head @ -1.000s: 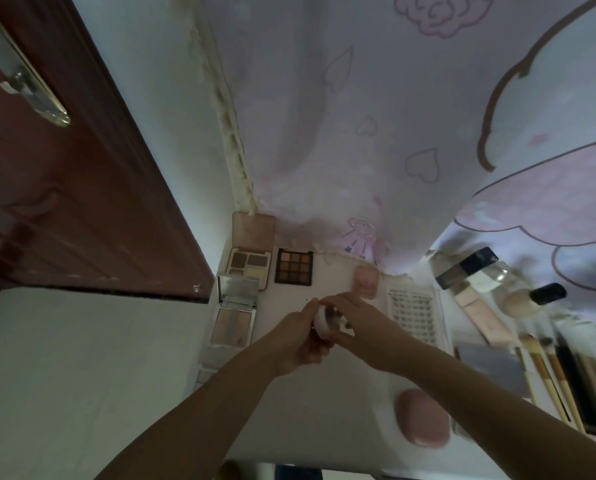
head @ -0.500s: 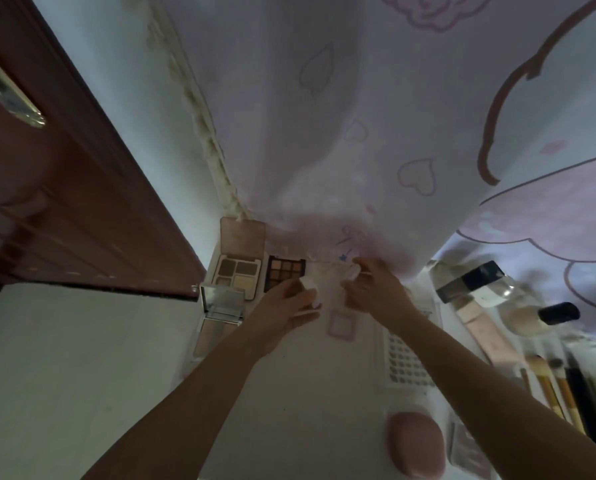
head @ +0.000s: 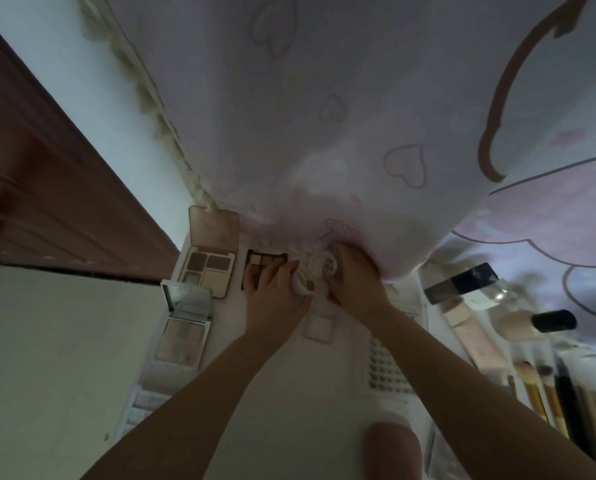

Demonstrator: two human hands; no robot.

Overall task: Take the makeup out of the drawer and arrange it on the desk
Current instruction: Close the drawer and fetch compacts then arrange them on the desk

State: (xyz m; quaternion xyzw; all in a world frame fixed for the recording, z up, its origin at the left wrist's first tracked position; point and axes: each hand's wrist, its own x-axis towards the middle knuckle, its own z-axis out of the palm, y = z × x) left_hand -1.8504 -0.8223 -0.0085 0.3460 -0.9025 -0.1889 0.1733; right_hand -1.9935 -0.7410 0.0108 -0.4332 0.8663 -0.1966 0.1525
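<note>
Both hands meet at the back of the white desk (head: 282,393), right under the hem of the pale pink curtain printed with hearts (head: 341,116). The left hand (head: 276,299) has its fingers curled round a small white round jar (head: 301,284), tipped on its side. The right hand (head: 357,282) pinches a round white lid with dark lettering (head: 324,265), held just beside the jar's mouth, at the jar's 1 o'clock. The two pieces look very close; whether they touch, I cannot tell.

Out from the grip: at 9 o'clock the left fingers overlap a dark square eyeshadow palette (head: 262,261). Further at 9, an open beige palette with its lid raised (head: 210,268), and at 8 o'clock an open mirrored compact (head: 185,320). At 6 o'clock, a small square pale compact (head: 319,327) lies flat. At 3 o'clock, bottles with dark caps (head: 463,282) crowd the right edge. Bare desk runs between the forearms toward 6 o'clock, down to a pink rounded case (head: 393,448).
</note>
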